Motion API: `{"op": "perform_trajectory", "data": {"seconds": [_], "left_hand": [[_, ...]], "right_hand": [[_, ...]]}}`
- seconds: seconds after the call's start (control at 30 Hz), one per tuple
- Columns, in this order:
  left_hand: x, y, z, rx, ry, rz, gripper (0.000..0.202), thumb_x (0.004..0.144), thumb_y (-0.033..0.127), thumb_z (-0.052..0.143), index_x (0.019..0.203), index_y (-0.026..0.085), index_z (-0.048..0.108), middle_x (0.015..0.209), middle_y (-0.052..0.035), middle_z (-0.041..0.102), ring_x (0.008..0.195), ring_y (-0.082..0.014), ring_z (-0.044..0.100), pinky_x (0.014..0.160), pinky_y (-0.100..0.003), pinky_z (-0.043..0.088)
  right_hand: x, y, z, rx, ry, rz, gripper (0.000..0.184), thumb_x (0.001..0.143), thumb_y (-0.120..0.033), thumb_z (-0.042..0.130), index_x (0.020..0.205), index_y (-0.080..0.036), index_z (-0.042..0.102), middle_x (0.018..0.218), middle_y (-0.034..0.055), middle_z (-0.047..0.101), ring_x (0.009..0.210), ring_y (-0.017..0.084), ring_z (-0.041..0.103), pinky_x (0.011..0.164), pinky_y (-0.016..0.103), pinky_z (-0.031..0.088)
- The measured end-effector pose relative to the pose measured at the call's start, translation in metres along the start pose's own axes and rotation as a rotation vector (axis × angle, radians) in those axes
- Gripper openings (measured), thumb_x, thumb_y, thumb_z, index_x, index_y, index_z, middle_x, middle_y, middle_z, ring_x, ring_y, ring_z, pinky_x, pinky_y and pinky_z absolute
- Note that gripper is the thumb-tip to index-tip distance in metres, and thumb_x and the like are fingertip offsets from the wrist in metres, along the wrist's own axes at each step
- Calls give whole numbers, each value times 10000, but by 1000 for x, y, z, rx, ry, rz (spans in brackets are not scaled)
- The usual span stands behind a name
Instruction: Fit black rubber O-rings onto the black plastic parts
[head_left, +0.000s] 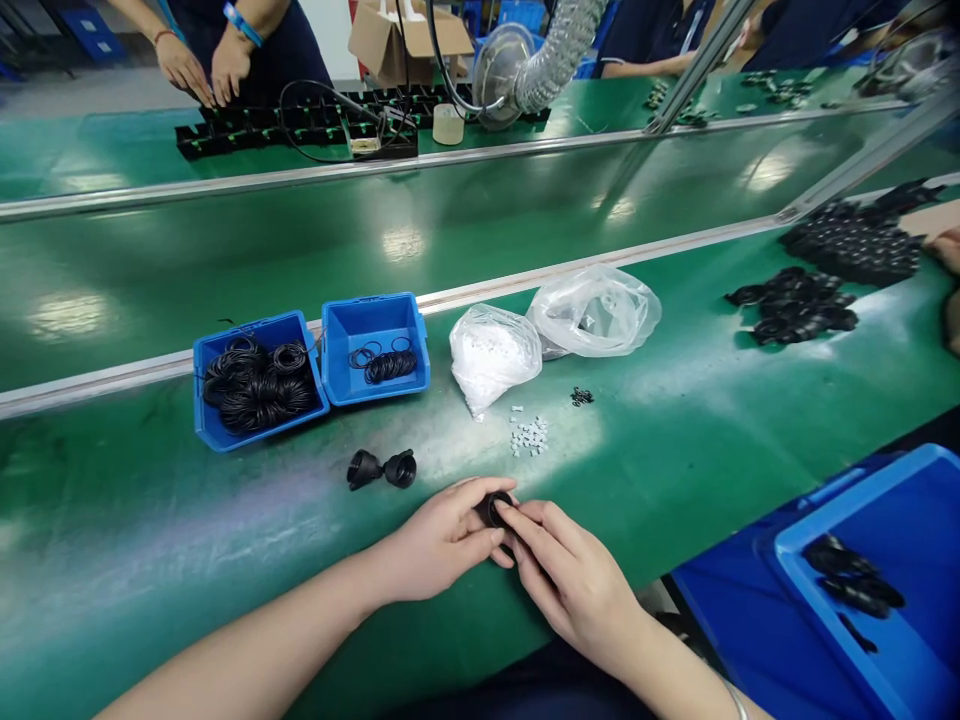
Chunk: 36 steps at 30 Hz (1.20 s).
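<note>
Left hand and right hand grip black fitting by belt edge.

**A:** Blue bins at centre left?

**B:** Two, plus one tray at lower right.

**A:** Plastic bags?

**B:** Two, right of the bins.

**A:** Black caps at centre?

**B:** Two loose, and one more cap at bottom centre, between one left hand and one right hand.

**A:** Any other hands?

**B:** Two co-worker's hands, upper left.
</note>
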<state>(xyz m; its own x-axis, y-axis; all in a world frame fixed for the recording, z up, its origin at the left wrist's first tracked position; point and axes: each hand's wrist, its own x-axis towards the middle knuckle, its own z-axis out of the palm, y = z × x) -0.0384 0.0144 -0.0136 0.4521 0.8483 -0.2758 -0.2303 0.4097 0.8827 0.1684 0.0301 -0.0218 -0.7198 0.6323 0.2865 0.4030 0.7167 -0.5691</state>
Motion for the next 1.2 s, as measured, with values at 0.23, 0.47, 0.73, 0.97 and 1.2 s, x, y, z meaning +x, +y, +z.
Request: {"op": "perform_trajectory", "data": {"seconds": [0.23, 0.47, 0.73, 0.97, 1.2], "left_hand": [[1, 0, 0, -42, -3, -18, 475, 892, 252, 600, 1340, 177, 460, 1253, -139, 549, 984, -220, 660, 934, -454, 521], [0, 12, 3, -26, -78, 48, 365, 923, 246, 557, 1278, 168, 517, 1181, -129, 590, 951, -206, 642, 807, -361, 536], [0, 10, 8, 265, 27, 18, 309, 975, 313, 429, 1240, 189, 530, 943, -63, 666, 778, -177, 657, 732, -323, 543], [-3, -2, 9, 453, 75, 61, 333, 953, 304, 448, 1272, 245, 526, 1312, -73, 592, 1208, -227, 564, 1051, -343, 423], [-10, -7, 28, 784, 159, 176, 544, 948, 446, 427, 1449, 255, 338, 1269, -107, 612, 1001, -209, 658, 898, -330, 527]], "right_hand": [[7, -1, -8, -142, -138, -26, 539, 925, -89, 490, 1447, -149, 369, 1082, 146, 580, 935, 253, 592, 747, 398, 567], [4, -3, -13, 202, 80, 166, 467, 893, -112, 523, 1340, -195, 414, 1032, 95, 537, 749, 158, 559, 630, 304, 533], [6, -8, -3, -20, 26, 33, 522, 911, -228, 570, 1389, -163, 374, 1071, 120, 561, 860, 206, 594, 714, 334, 535], [16, -16, -14, -201, -31, -103, 306, 968, -308, 517, 1206, -116, 509, 972, 86, 649, 790, 196, 632, 627, 302, 501], [3, 7, -52, 8, 27, 151, 347, 898, -392, 619, 1149, -164, 542, 733, -15, 663, 607, 132, 626, 549, 236, 449]]}}
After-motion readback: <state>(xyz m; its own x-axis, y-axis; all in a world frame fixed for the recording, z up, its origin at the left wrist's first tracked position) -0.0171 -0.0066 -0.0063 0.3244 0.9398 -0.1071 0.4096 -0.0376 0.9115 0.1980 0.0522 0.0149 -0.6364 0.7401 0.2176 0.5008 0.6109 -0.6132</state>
